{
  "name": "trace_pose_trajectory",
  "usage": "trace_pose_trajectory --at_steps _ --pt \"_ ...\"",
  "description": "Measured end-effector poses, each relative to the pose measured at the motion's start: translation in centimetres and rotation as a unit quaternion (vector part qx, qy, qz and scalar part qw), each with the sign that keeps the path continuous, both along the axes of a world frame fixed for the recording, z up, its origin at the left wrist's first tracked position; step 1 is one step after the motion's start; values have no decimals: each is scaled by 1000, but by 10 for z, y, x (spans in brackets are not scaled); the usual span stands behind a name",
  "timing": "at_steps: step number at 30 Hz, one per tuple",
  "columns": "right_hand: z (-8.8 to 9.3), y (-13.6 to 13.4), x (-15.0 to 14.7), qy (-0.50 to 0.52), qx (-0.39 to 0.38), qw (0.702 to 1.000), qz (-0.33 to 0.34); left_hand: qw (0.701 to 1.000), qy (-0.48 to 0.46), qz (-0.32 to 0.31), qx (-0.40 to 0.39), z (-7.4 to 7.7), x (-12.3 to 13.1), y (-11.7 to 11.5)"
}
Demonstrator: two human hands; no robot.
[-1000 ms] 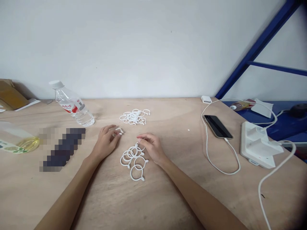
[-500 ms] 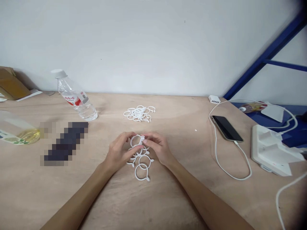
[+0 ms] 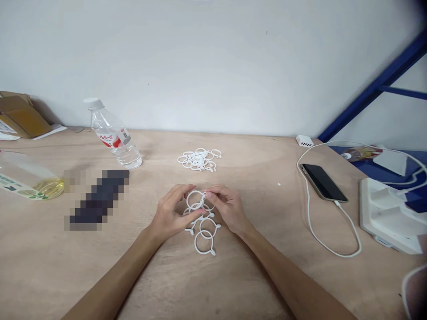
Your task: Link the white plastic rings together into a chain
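Note:
Pinched between the thumb and fingers of my right hand (image 3: pixel 227 206) is the small tab of a white plastic curtain ring (image 3: pixel 187 200). My left hand (image 3: pixel 171 213) curves around the ring's left side, thumb and fingers apart; its thumb reaches below the ring. Several more white curtain rings (image 3: pixel 195 243) lie overlapping on the table under and in front of my hands, some partly hidden by the left thumb. Farther back sits a tangled pile of the same white rings (image 3: pixel 198 159).
On the left are a water bottle (image 3: pixel 116 138), a bottle of yellow liquid (image 3: pixel 50 189), a blurred dark object (image 3: pixel 100 198) and a cardboard box (image 3: pixel 25 115). To the right lie a phone (image 3: pixel 323 182) on a white cable and a white charging stand (image 3: pixel 387 213).
The whole view has shifted, so things appear slightly farther right. My left fingers and thumb look spread a little wider, while my right hand keeps its pinch on the curtain ring.

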State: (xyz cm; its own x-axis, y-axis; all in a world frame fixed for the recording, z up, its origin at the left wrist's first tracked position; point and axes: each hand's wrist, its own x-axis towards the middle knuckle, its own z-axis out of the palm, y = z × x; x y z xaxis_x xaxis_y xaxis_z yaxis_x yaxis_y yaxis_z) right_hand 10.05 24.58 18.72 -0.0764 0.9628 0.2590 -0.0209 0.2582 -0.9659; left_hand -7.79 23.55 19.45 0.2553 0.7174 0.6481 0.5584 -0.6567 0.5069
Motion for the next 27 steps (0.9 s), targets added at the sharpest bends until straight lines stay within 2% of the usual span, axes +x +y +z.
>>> trace_pose_trajectory --at_steps 5,7,16,27 --pt "1 -1 0 -15 -4 1000 -1 993 -27 -49 -104 6 1 4" --pt "3 -1 0 -20 -5 1000 -4 991 -25 -61 -117 5 1 6" --pt "3 -2 1 -41 6 999 5 997 -36 -18 -70 -8 0 5" --pt "3 -4 -1 -47 29 998 19 997 -54 -57 -21 2 0 5"
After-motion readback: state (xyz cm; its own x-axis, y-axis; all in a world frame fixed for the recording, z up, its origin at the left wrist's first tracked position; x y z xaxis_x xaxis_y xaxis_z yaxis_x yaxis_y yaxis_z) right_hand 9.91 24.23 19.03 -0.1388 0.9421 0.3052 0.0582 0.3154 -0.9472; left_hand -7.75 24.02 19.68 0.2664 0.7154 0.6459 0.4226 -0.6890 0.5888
